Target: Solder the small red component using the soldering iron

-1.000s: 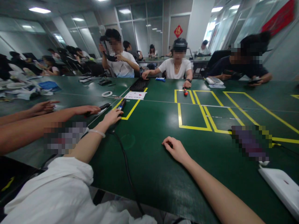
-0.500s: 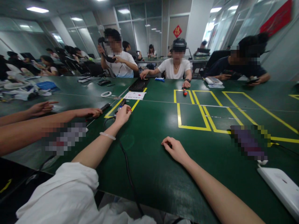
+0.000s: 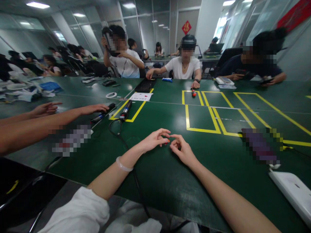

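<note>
Head view: red piece point(image 3: 167, 141) juts toward right hand point(image 3: 184, 150).

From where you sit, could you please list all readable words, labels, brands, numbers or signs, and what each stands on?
"福": red diamond-shaped sign.
Too blurred: slanted red banner.
Too small: printed white paper sheet; dark mark on the white rectangular object.
None legible: small red-orange object in the left hand.

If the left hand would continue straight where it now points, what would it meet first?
Probably the right hand: its fingers are just ahead, though depth is unclear here.
</note>
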`<state>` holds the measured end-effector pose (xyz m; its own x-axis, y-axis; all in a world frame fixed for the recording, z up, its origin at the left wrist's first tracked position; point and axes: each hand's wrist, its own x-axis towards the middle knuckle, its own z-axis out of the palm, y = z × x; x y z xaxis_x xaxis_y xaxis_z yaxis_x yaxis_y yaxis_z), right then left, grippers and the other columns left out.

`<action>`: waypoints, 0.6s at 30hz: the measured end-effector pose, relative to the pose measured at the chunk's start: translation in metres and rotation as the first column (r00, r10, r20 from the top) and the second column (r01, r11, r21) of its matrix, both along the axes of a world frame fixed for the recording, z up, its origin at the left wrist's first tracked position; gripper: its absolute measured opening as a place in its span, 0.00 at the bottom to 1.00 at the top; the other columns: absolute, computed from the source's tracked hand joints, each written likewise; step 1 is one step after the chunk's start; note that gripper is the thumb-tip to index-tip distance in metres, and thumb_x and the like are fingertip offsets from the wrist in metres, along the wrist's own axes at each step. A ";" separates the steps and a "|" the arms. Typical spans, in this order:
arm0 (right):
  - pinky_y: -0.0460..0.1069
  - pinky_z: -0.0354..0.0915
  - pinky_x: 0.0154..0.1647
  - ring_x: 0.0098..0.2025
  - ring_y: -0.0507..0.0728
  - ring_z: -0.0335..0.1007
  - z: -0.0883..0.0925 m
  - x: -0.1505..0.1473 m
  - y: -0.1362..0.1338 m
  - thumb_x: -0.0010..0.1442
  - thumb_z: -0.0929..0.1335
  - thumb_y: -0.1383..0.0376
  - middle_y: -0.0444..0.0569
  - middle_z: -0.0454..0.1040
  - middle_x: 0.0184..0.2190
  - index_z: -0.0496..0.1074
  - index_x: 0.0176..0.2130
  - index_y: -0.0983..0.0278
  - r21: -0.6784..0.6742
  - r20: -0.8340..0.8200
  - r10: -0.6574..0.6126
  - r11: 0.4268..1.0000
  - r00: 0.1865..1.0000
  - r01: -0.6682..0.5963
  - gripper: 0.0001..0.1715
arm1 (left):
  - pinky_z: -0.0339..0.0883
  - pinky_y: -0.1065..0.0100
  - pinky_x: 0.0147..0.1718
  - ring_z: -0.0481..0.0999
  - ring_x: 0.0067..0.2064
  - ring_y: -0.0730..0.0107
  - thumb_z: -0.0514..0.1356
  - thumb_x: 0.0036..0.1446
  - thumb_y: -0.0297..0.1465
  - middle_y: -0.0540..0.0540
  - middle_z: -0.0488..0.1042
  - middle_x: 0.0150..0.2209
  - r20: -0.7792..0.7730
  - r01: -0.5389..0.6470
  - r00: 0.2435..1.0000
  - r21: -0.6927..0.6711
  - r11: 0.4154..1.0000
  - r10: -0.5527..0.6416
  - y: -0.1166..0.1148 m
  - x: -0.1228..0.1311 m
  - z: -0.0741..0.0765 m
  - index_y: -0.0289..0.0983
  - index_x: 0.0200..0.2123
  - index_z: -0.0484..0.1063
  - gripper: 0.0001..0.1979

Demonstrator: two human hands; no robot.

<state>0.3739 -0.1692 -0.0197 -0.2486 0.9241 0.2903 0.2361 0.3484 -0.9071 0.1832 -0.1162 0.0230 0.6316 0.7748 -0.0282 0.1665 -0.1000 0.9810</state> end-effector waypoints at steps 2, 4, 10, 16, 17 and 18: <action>0.46 0.63 0.31 0.29 0.51 0.66 0.000 -0.001 -0.001 0.61 0.65 0.63 0.43 0.70 0.30 0.64 0.51 0.61 0.011 0.018 0.037 0.999 0.999 -0.037 0.18 | 0.64 0.72 0.30 0.71 0.34 0.75 0.61 0.55 0.36 0.41 0.70 0.50 -0.010 0.048 0.999 -0.025 0.999 -0.048 0.000 -0.001 -0.004 0.37 0.56 0.62 0.26; 0.46 0.62 0.30 0.28 0.51 0.65 0.000 -0.001 -0.002 0.62 0.65 0.62 0.43 0.71 0.30 0.67 0.46 0.62 0.013 0.049 0.062 0.998 0.997 -0.062 0.12 | 0.65 0.72 0.29 0.71 0.34 0.75 0.62 0.55 0.36 0.41 0.70 0.49 -0.008 0.081 0.997 -0.039 0.996 -0.081 -0.001 0.000 -0.007 0.38 0.57 0.62 0.27; 0.46 0.62 0.30 0.28 0.52 0.65 0.000 0.001 -0.001 0.61 0.66 0.62 0.45 0.71 0.31 0.68 0.41 0.62 0.016 0.052 -0.030 0.999 0.998 0.029 0.08 | 0.67 0.72 0.30 0.73 0.36 0.71 0.59 0.58 0.41 0.44 0.73 0.38 -0.042 -0.010 0.999 -0.126 0.992 0.005 -0.002 0.002 -0.010 0.35 0.47 0.68 0.18; 0.47 0.63 0.30 0.29 0.52 0.67 -0.002 0.001 0.001 0.60 0.66 0.62 0.45 0.71 0.30 0.65 0.43 0.62 0.004 0.022 -0.032 0.999 0.999 0.032 0.11 | 0.64 0.71 0.32 0.73 0.33 0.73 0.63 0.54 0.40 0.46 0.74 0.34 -0.056 0.031 0.998 -0.070 0.997 -0.035 -0.002 0.002 -0.013 0.32 0.39 0.70 0.16; 0.47 0.64 0.31 0.29 0.52 0.67 -0.003 0.000 0.002 0.60 0.66 0.61 0.44 0.70 0.30 0.64 0.45 0.62 -0.011 -0.003 -0.028 1.000 1.000 0.028 0.13 | 0.64 0.71 0.33 0.72 0.33 0.73 0.63 0.55 0.39 0.46 0.73 0.34 -0.049 0.021 0.999 -0.032 0.999 -0.023 -0.002 0.002 -0.013 0.32 0.39 0.70 0.16; 0.47 0.64 0.31 0.30 0.52 0.67 -0.004 0.000 0.002 0.59 0.66 0.61 0.44 0.70 0.31 0.63 0.46 0.62 -0.029 -0.037 -0.026 0.999 0.999 0.025 0.15 | 0.64 0.71 0.33 0.72 0.33 0.73 0.62 0.55 0.39 0.47 0.73 0.34 -0.050 0.007 0.999 0.014 1.000 -0.006 -0.003 0.002 -0.012 0.33 0.39 0.70 0.15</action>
<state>0.3743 -0.1668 -0.0236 -0.2144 0.9381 0.2721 0.2105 0.3164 -0.9250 0.1850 -0.1188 0.0106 0.6349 0.7711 -0.0485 0.2144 -0.1155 0.9699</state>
